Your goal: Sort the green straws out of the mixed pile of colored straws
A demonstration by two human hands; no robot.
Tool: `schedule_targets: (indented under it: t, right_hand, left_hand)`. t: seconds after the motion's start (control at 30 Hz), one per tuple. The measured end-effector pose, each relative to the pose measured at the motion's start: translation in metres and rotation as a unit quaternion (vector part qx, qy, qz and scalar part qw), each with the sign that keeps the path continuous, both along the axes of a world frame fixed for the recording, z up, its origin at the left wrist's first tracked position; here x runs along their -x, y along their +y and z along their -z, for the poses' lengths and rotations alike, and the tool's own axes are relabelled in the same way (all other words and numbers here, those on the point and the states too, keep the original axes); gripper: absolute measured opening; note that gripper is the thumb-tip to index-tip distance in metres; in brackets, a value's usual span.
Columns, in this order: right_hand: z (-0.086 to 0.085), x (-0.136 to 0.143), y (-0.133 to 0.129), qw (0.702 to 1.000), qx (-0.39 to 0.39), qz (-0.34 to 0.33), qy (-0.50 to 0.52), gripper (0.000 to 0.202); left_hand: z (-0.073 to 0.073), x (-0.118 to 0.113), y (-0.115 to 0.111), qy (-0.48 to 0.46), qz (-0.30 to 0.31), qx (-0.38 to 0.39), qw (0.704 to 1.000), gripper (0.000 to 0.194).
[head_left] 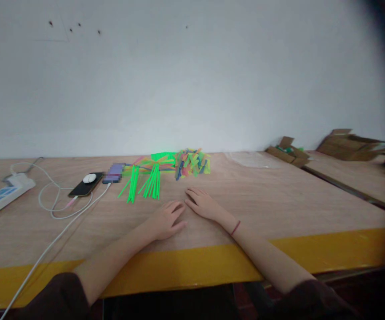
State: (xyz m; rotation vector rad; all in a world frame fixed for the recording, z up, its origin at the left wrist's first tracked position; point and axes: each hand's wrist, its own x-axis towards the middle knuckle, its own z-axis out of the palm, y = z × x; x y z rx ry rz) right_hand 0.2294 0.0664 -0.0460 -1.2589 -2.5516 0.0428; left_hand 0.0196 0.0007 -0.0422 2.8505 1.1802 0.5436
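My left hand [168,220] rests on the wooden table [246,204] near its yellow front edge, fingers apart and holding nothing. Just right of it and slightly farther back, my right hand [201,203] lies on the tabletop, also open, with a thin red band on the wrist. Beyond my hands lie bright green sticks [133,183] and a second fanned group of green sticks [152,181]. A pile of short coloured strips [192,163] is near the wall, with longer coloured strips [142,163] to its left.
A black phone [85,186] bearing a white earbud case [89,178] lies left, beside another phone [114,173]. White cables run to a power strip [2,195]. Clear plastic [252,159] and cardboard boxes [287,153] [349,146] are at the back right.
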Motion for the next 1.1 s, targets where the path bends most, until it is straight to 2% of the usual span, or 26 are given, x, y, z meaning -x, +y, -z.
schedule_targets:
  t: [0.1,0.27,0.6,1.1]
  right_hand:
    - [0.003,-0.005,0.008,0.999,0.030,0.000,-0.016,0.048]
    - [-0.001,-0.009,0.012,0.997,0.063,0.018,-0.035,0.053]
    - [-0.006,-0.007,0.008,0.998,0.046,0.003,-0.041,0.052]
    - [-0.007,-0.007,0.007,0.998,0.038,0.003,-0.053,0.052]
  left_hand:
    - [0.007,0.002,0.001,-0.004,-0.016,0.021,1.000,0.051]
    - [0.009,0.005,0.009,-0.011,-0.043,0.048,0.998,0.053]
    - [-0.001,0.005,0.007,0.015,-0.045,0.081,0.996,0.056]
    - [0.000,0.005,0.008,0.018,-0.045,0.077,0.996,0.057]
